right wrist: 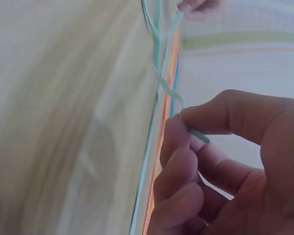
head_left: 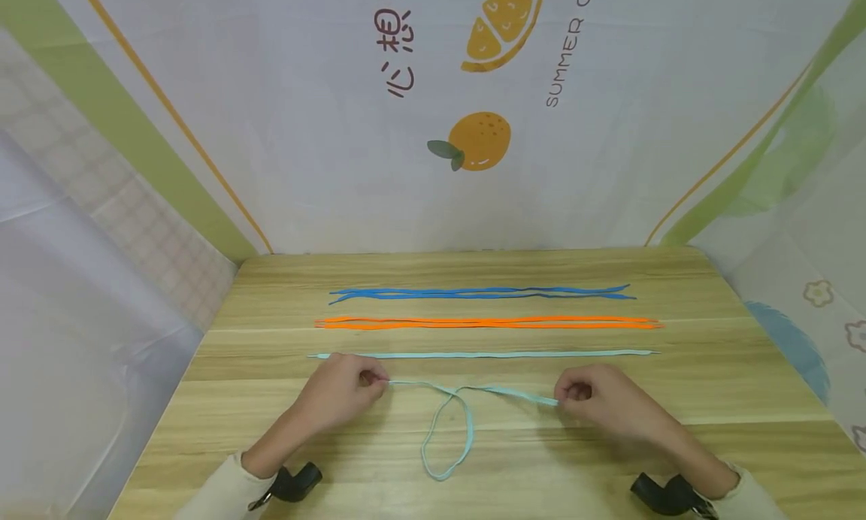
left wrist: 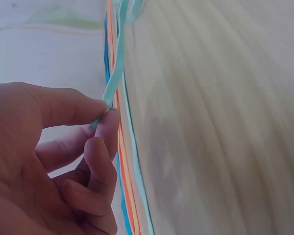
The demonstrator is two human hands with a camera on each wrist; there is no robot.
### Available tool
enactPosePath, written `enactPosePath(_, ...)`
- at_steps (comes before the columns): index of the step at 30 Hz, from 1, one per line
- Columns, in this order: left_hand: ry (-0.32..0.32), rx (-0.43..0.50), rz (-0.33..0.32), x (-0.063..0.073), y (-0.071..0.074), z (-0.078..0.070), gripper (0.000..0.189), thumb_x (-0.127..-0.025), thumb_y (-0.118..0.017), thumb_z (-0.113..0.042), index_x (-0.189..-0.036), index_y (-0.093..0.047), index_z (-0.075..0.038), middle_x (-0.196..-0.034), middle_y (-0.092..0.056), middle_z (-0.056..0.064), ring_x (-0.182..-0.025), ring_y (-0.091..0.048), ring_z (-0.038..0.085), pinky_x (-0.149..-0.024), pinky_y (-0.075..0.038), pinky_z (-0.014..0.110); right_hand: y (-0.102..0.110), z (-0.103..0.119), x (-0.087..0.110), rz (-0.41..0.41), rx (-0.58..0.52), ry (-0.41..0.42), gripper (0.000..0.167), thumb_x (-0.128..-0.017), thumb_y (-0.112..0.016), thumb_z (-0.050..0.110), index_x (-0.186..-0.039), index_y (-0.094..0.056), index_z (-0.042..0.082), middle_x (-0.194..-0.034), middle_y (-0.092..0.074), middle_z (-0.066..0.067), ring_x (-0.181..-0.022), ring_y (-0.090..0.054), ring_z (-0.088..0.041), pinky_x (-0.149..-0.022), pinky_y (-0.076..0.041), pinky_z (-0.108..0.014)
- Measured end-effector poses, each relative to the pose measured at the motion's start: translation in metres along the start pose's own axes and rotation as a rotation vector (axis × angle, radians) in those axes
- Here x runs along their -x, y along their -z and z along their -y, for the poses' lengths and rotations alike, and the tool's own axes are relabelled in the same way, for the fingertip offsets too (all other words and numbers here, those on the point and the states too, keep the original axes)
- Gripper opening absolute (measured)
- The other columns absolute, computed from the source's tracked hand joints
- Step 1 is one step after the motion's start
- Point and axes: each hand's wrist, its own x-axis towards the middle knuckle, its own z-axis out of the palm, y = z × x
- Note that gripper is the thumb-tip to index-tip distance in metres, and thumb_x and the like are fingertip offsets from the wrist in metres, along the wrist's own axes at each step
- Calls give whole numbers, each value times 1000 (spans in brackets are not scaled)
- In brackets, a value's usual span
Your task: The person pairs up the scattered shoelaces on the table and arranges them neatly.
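Note:
A mint-green shoelace [head_left: 470, 432] hangs between the two hands, its middle crossing over itself in a loop toward the front of the table. My left hand [head_left: 345, 391] pinches one end between thumb and index finger; a short tip of the lace [left wrist: 113, 81] sticks out past the fingertips in the left wrist view. The other end is pinched the same way by my right hand [head_left: 602, 400], and the lace [right wrist: 166, 87] looks slightly twisted near those fingers. Just beyond the hands, a second mint-green shoelace [head_left: 487, 355] lies straight across the table, partly overlapped by the left hand in the head view.
Farther back lie a pair of orange shoelaces [head_left: 487, 322] and, behind them, a pair of blue shoelaces [head_left: 480, 293], all running left to right. The wooden table [head_left: 271, 279] ends at a white curtain [head_left: 325, 167] printed with oranges. Black camera mounts [head_left: 294, 484] sit at both wrists.

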Motion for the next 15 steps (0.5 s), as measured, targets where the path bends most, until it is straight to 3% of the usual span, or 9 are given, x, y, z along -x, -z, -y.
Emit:
enactPosePath(4,68,-8,-9,6,10,8,14,-96,-73,-7,-90,-83,-15,-77,-70,-13,-65,-58,7,-65,-49,28,18,-8,9,-15,-51,-39,4,-102,-72,9,-100,-75,10,-88,-65,5,-81,-58,-8,-71,-51,-28)
enactPosePath(8,137,-20,-26,11,20,15,17,-95,-67,-7,-87,-80,-15,-75,-67,-11,-63,-56,10,-64,-47,29,35,-16,21,-31,-115,-131,6,-105,-67,9,-105,-70,4,-88,-62,-1,-79,-56,-11,-66,-47,-30)
enactPosePath(11,170,-27,-38,16,27,21,16,-94,-66,-9,-87,-79,-14,-75,-67,-8,-64,-56,12,-64,-48,31,47,-21,31,-40,-137,-182,7,-106,-63,8,-105,-66,1,-84,-56,-1,-74,-51,-13,-61,-42,-31)
enactPosePath(15,197,-32,-47,23,35,32,14,-96,-67,-12,-89,-79,-13,-78,-68,-7,-69,-57,13,-67,-49,33,63,-34,42,-49,-189,-191,12,-110,-56,5,-100,-60,-1,-77,-43,2,-66,-41,-18,-57,-34,-32)
